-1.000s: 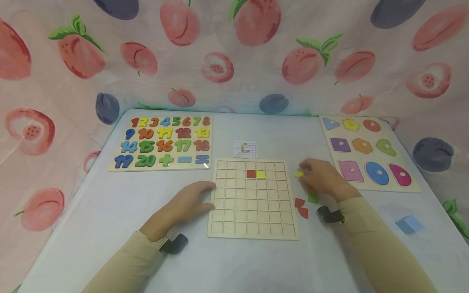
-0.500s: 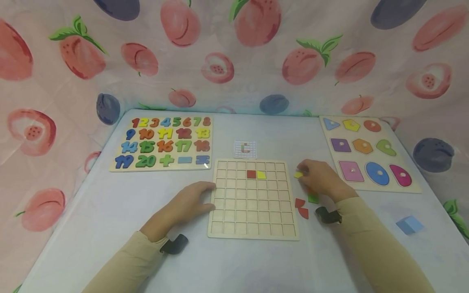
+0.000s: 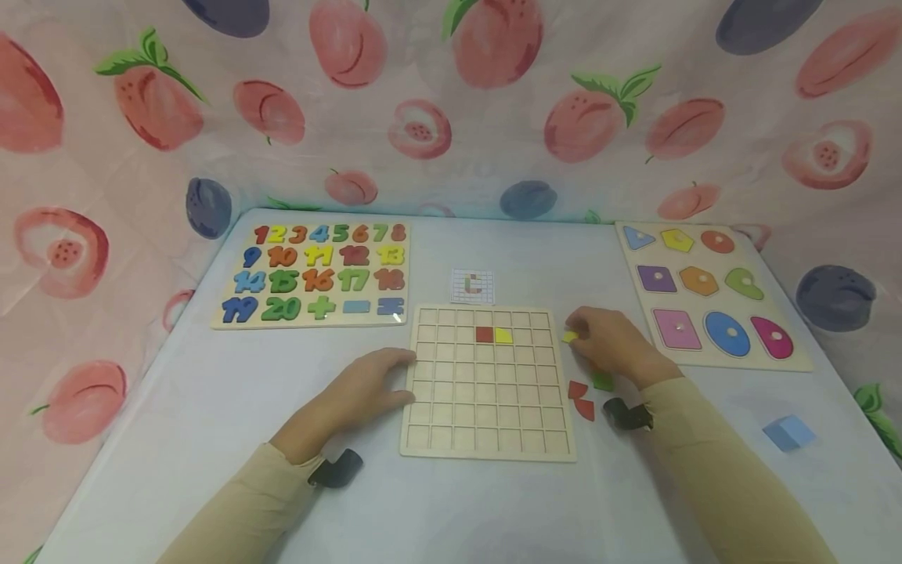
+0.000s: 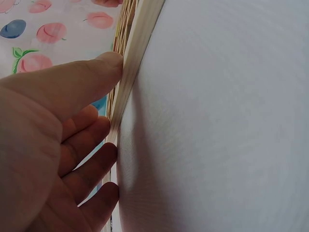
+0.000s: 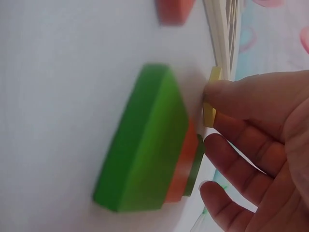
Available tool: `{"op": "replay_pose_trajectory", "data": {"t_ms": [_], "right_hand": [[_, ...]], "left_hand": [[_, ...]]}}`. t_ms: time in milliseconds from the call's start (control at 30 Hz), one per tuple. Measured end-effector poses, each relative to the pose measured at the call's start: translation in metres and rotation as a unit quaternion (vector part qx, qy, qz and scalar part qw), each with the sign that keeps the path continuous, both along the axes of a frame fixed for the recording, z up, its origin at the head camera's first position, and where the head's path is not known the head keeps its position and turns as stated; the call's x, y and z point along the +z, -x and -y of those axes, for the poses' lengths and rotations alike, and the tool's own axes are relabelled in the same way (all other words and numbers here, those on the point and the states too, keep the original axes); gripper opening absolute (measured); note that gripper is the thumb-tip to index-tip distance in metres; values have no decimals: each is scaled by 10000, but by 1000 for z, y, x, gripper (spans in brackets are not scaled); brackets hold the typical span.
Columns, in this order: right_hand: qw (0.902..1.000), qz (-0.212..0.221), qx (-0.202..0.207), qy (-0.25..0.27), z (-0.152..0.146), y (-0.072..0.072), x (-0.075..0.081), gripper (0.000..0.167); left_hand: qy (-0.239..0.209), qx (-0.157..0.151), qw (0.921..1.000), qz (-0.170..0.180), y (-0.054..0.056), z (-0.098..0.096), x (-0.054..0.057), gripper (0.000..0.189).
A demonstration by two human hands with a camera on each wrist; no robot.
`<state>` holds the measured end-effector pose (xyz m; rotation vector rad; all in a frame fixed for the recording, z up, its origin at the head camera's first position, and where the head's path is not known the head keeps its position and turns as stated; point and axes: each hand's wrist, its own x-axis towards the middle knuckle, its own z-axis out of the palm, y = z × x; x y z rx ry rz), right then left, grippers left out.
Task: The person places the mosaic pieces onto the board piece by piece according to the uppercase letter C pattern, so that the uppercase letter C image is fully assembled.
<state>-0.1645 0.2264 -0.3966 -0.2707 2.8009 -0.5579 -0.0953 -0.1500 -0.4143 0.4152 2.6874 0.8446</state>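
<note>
A square wooden grid board [image 3: 486,384] lies on the table, with a red square piece [image 3: 484,334] and a yellow quarter-round piece [image 3: 503,335] in neighbouring cells of its second row. My left hand [image 3: 362,392] rests its thumb and fingertips along the board's left edge. Just off the right edge, my right hand [image 3: 609,341] pinches a small yellow piece [image 5: 211,104] between thumb and finger, low over the table. Beneath that hand sit a green piece [image 5: 145,145], an orange one [image 5: 182,164] and another green one [image 5: 194,166], partly hidden in the head view.
Two red quarter-round pieces [image 3: 582,400] lie right of the board. A pattern card [image 3: 472,287] is behind it. A number puzzle [image 3: 310,274] stands at back left, a shape puzzle [image 3: 712,298] at back right, a blue block [image 3: 789,433] at far right.
My right hand has shifted slightly left, towards the board, with the yellow piece pinched. My left hand has stayed at the board's edge.
</note>
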Motion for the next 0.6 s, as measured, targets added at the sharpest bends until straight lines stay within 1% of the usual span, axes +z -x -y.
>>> {"op": "replay_pose_trajectory", "data": {"t_ms": [133, 300, 467, 600], "right_hand": [[10000, -8, 18, -41, 2, 1, -1, 38], [10000, 10, -6, 29, 3, 2, -1, 42], [9997, -115, 86, 201, 7, 2, 4, 42], [9992, -51, 70, 383, 15, 2, 9, 43]], "left_hand": [[17, 15, 10000, -8, 1, 0, 0, 61], [14, 20, 10000, 4, 1, -1, 0, 61], [-1, 18, 10000, 47, 2, -1, 0, 60], [-27, 55, 9999, 92, 1, -1, 1, 61]]}}
